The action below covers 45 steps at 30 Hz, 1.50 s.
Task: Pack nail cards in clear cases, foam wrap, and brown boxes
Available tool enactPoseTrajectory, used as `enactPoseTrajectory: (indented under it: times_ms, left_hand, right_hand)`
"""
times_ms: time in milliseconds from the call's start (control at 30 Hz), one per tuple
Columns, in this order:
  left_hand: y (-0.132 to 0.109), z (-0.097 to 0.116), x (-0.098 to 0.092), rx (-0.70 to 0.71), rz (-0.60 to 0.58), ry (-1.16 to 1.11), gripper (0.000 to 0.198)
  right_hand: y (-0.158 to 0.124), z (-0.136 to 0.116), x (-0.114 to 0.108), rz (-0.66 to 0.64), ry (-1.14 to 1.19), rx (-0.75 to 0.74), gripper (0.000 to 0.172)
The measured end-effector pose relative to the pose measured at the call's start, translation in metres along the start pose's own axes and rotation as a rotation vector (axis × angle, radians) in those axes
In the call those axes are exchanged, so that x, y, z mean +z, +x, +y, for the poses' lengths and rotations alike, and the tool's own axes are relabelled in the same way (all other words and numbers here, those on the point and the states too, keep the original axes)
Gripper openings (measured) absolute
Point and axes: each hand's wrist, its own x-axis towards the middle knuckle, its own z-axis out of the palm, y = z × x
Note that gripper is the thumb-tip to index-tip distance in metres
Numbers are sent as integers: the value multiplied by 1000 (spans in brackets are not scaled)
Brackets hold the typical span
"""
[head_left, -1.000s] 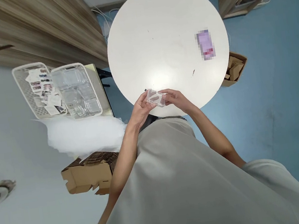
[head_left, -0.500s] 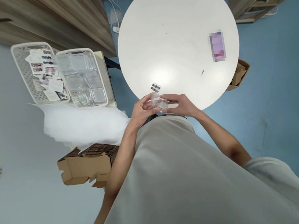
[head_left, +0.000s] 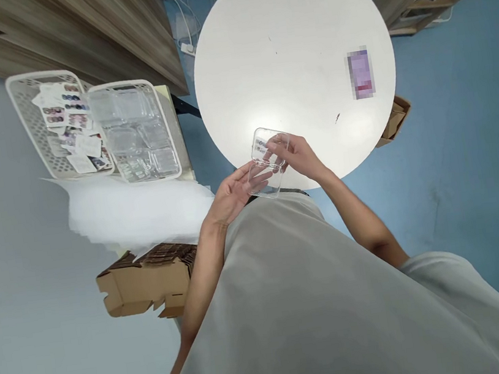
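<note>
A clear plastic hinged box [head_left: 272, 191] is unfolded over the near edge of the round table, its two halves spread apart. My left hand [head_left: 233, 194] supports the lower half, its fingers stretched beneath the see-through plastic. On the upper half, my right hand [head_left: 294, 155] grips the right side between thumb and fingers. Through that upper half shows a small card with rows of dark round pieces [head_left: 262, 146], lying on the white table [head_left: 289, 39]. What the pieces are is too small to tell.
Left stand two white baskets: one holds printed cards [head_left: 77, 121], the other several clear boxes [head_left: 127, 108]. Nearer lie a stack of white sheets [head_left: 141, 211] and folded brown cardboard boxes [head_left: 145, 283]. A blurred purple item [head_left: 360, 74] rests on the table's right side.
The clear box has been opened out from its folded state. My right hand has moved up with the upper half, while the left hand's fingers have straightened under the lower half.
</note>
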Motion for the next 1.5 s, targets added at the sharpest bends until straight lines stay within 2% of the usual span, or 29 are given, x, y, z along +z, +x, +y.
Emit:
enactPoseTrajectory:
  times_ms: [67, 233, 467, 700, 867, 967, 1067, 1167, 1300, 1400, 1500]
  left_hand:
    - [3, 2, 6, -7, 55, -13, 63]
    - [11, 2, 12, -6, 148, 22, 55]
    - [22, -6, -1, 33, 276, 85, 51]
    - [40, -15, -11, 20, 297, 150, 54]
    - [53, -22, -17, -27, 252, 216, 52]
    - [74, -27, -33, -49, 312, 372, 52]
    - [107, -35, -53, -90, 479, 700, 51]
    - [144, -46, -62, -181, 528, 1026, 59]
    - [180, -67, -54, -230, 562, 1250, 72]
    - [192, -82, -41, -242, 647, 1241, 75]
    - [193, -90, -28, -215, 748, 1169, 69]
  right_hand:
    - [7, 1, 6, -4, -3, -9, 62]
    - [14, 1, 10, -28, 16, 13, 64]
    - [0, 9, -3, -25, 98, 94, 66]
    - [-9, 37, -7, 46, 191, 87, 61]
    - [-7, 49, -6, 128, 210, 95, 58]
    - [-9, 54, -11, 199, 202, 109, 57]
    - [-16, 56, -22, 265, 198, 119, 56]
    - [-26, 56, -34, 324, 190, 135, 56]
    - [-41, 56, -48, 387, 175, 162, 56]
    - [-52, 55, -58, 422, 190, 158, 57]
    - [-60, 56, -66, 461, 206, 156, 57]
